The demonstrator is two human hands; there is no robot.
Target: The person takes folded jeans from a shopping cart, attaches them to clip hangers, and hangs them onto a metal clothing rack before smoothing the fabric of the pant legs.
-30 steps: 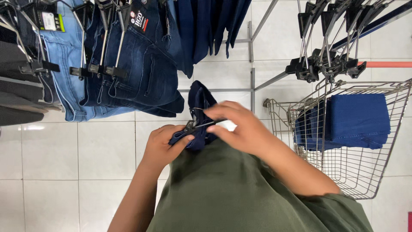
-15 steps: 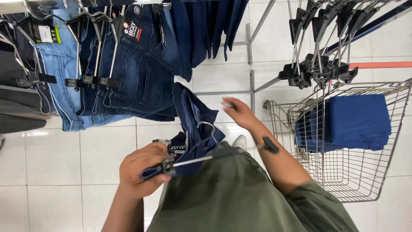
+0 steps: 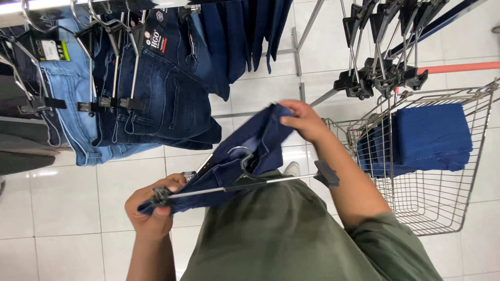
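My left hand [image 3: 152, 212] grips one clip end of a metal clip hanger [image 3: 245, 182] together with the lower edge of a dark blue pair of jeans [image 3: 245, 151]. The jeans drape over the hanger from that clip up to my right hand [image 3: 304, 120], which pinches their far edge at about chest height. The hanger's other black clip [image 3: 326, 173] sticks out free by my right forearm. My olive green shirt hides what is below.
A rail at the upper left carries hung dark and light blue jeans [image 3: 156, 99]. A wire shopping cart [image 3: 432, 208] on the right holds folded blue jeans [image 3: 424, 136]. Several empty clip hangers [image 3: 380, 78] hang above it. White tiled floor lies beneath.
My hands have drawn apart: the right hand rose and now holds the jeans' far edge, the left dropped lower with the hanger's clip end, and the jeans spread out between them.
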